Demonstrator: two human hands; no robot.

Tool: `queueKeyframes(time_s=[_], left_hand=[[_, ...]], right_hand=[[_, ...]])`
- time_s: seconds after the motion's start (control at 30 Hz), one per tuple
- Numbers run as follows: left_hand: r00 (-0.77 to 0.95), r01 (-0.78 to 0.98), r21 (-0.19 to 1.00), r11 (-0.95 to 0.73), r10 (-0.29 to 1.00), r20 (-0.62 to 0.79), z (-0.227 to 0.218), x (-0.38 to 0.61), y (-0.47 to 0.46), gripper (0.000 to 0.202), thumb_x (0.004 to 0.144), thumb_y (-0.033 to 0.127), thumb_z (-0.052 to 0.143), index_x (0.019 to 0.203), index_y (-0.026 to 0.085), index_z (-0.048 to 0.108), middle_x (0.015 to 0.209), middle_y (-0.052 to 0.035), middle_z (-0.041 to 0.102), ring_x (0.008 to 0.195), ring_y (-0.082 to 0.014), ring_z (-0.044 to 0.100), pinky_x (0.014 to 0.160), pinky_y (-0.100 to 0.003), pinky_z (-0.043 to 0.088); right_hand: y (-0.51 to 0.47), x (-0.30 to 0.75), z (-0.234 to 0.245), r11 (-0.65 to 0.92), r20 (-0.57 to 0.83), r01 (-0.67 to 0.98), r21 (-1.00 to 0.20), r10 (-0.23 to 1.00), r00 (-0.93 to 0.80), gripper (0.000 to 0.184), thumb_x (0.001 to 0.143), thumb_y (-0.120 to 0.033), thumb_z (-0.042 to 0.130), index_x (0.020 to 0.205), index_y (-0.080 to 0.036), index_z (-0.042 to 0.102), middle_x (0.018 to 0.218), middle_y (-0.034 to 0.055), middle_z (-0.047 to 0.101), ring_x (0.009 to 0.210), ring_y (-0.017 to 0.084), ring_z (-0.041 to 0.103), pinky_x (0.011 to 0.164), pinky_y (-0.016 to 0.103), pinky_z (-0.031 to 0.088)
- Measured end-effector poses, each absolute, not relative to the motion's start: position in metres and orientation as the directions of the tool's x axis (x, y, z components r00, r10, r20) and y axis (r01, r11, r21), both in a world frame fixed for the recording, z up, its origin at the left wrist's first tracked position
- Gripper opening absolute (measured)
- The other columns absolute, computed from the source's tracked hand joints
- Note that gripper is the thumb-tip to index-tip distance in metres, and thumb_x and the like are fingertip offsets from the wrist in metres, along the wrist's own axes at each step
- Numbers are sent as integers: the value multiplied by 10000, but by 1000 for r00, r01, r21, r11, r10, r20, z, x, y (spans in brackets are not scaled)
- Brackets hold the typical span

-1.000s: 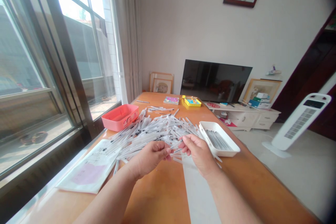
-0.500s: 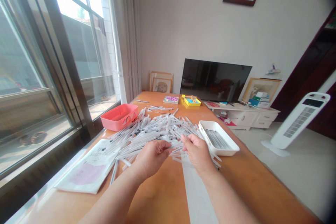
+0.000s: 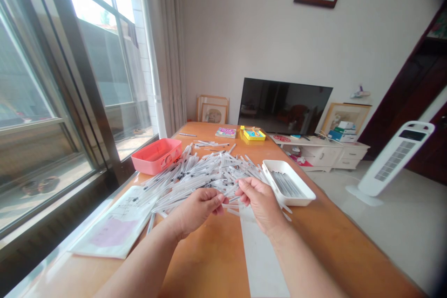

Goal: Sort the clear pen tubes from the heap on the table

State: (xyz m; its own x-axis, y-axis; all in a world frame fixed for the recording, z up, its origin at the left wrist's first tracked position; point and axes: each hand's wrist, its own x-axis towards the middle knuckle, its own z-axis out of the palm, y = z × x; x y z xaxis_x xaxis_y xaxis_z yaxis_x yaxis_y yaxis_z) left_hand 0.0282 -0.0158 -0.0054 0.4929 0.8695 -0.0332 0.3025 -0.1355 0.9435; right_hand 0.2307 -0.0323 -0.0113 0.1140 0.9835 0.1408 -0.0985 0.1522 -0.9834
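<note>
My left hand is closed in a pinch, thumb against fingers, over the near side of a large pile of clear plastic pens. A small dark-tipped piece, seemingly a pen part, shows at its fingertips. Across a narrow gap, my right hand also pinches with thumb and forefinger. Whatever lies between those fingers is too small and blurred to make out. Beyond the right hand stands a white tray holding a row of slim grey pens. Below the right hand runs a pale strip along the table.
A red plastic basket stands left of the pile. An open notebook or paper sheet lies at the left edge. A yellow box, a pink booklet and a single pen lie farther back on the wooden table.
Both hands have shifted slightly left in view, along with the whole scene. My left fingertips have turned a little downward and drawn back from the right hand. Both stay pinched.
</note>
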Motion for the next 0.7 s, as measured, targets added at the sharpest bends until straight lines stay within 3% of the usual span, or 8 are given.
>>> queueKeyframes(time_s=[0.27, 0.37, 0.5, 0.7], left_hand=[[482, 334, 903, -270, 872, 83, -7, 34, -13, 362, 902, 491, 556, 857, 153, 680, 732, -12, 605, 679, -147, 503, 647, -269, 376], [447, 484, 774, -409, 876, 183, -3, 37, -15, 318, 922, 427, 525, 777, 175, 654, 655, 14, 524, 629, -131, 436, 602, -263, 318], [435, 594, 589, -548, 835, 338, 2, 37, -18, 273, 923, 334, 518, 711, 189, 613, 655, 15, 530, 659, -135, 460, 630, -265, 318], [419, 521, 702, -485, 862, 284, -5, 35, -14, 273, 920, 383, 528, 781, 198, 674, 672, 17, 590, 652, -138, 498, 600, -250, 352]], right_hand=[[-33, 226, -11, 137, 127, -35, -990, 971, 204, 318, 827, -491, 693, 760, -181, 664, 684, 22, 683, 594, 122, 510, 645, 273, 431], [-33, 224, -10, 129, 122, -14, -992, 964, 238, 303, 827, -469, 687, 733, -185, 638, 652, 10, 667, 576, 118, 497, 628, 268, 422], [-33, 222, -11, 127, 123, 2, -992, 956, 265, 294, 844, -460, 670, 740, -189, 626, 665, 7, 663, 595, 122, 515, 622, 263, 423], [-36, 216, -12, 116, 96, -119, -986, 981, 168, 346, 831, -519, 694, 947, -192, 687, 750, 23, 676, 624, 125, 534, 579, 242, 404]])
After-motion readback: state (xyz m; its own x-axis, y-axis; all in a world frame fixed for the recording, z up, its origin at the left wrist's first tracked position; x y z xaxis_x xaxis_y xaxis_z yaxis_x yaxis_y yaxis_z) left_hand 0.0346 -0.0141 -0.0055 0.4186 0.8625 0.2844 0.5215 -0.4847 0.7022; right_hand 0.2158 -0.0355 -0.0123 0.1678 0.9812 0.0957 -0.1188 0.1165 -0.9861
